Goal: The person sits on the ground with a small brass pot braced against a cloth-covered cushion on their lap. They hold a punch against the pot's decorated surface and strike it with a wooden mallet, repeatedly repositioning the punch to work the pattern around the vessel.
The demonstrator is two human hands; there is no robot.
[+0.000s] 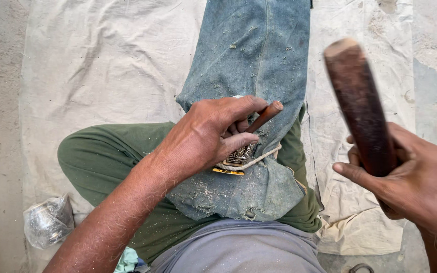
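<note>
Carved piece (239, 154), small, ornate, bound with cord (251, 162), rests on denim cloth (251, 55) over the lap; chisel (263, 116) slants onto it, butt up-right; left hand (208, 134) closed around chisel, touching the piece; right hand (410, 182) well right, clenched on raised wooden mallet (360, 106), pointing up-left.

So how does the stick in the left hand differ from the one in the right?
The thin rod in the left hand is slim and reddish-brown, its lower end hidden by the fingers; the thick mallet in the right hand is much thicker, darker, raised in the air. Both look wooden.
</note>
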